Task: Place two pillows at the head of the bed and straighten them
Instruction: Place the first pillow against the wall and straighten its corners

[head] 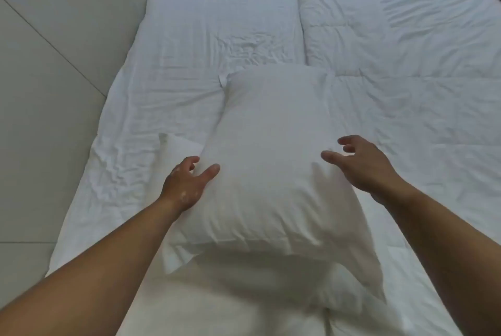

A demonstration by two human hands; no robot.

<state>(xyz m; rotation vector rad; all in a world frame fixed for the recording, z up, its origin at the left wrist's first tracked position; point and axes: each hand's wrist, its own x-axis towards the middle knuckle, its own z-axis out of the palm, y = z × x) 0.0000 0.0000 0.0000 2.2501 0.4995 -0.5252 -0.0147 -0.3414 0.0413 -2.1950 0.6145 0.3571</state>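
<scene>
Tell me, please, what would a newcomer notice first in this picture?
First, the big white pillow in the middle of the bed, flanked by an open left hand and right hand. Then the rumpled duvet folded back on the right.

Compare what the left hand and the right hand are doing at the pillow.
The left hand lies against the pillow at its left edge, fingers tucked beside it; the right hand seems to hover over its right side, fingers spread, apart from the fabric. Neither has closed a grip; both are open and bare.
</scene>
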